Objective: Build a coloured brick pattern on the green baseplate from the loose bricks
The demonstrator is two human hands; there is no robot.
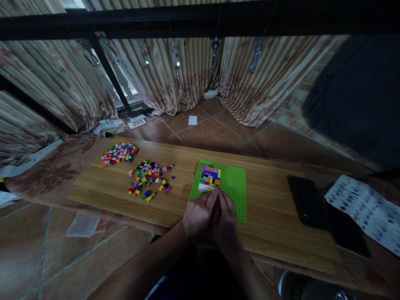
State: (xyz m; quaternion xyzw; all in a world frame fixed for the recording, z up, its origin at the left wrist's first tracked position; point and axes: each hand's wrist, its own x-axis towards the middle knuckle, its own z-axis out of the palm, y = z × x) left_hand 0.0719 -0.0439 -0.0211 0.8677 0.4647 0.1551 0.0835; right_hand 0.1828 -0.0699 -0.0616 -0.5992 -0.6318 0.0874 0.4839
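A green studded baseplate point(234, 187) lies on the wooden board, with a patch of multicoloured bricks point(211, 177) built on its left part. Both hands meet at the lower edge of that patch. My left hand point(198, 213) has its fingers closed, fingertips at the white bricks; anything between them is too small to make out. Beside it, touching, my right hand point(225, 216) is closed too, its fingertips at the patch's lower right corner, and what it pinches is hidden. Loose bricks point(146, 175) are scattered left of the baseplate.
A second heap of small bricks point(120, 153) sits at the far left of the wooden board point(265, 196). On the right are a black phone-like slab point(308, 202), another dark flat object point(348, 231) and a printed sheet point(365, 208). A clear plastic box point(81, 225) is on the floor.
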